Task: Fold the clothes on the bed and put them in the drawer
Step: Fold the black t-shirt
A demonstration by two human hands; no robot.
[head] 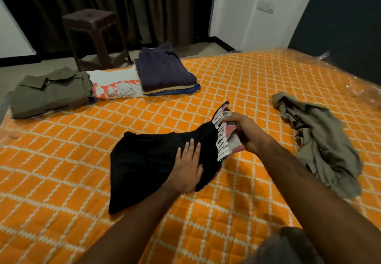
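A black cotton T-shirt with white block lettering and a pink-and-white print (156, 167) lies near the middle of the orange quilted bed with its white lattice pattern (237, 82), and serves here as the landmark. Its long axis runs from the near-left corner to the far-right end, which is lifted off the bed and turned over so the print shows. The left hand (186, 169) rests flat on the shirt's right-hand part, fingers straight and lying close together, pressing the cloth down. The right hand (245, 133) grips the raised printed end, its fingers curled round the fabric. Right of the shirt, apart from it, a crumpled khaki-grey garment (317, 142) lies unfolded. Beyond the shirt to the far left sit a folded olive-green collared shirt (51, 92), a folded white T-shirt with a red cartoon print (117, 86) just beside it, and a stack topped by a folded dark navy garment (162, 70). Behind these, off the bed, a dark brown plastic stool (92, 35) stands before dark curtains (123, 2).
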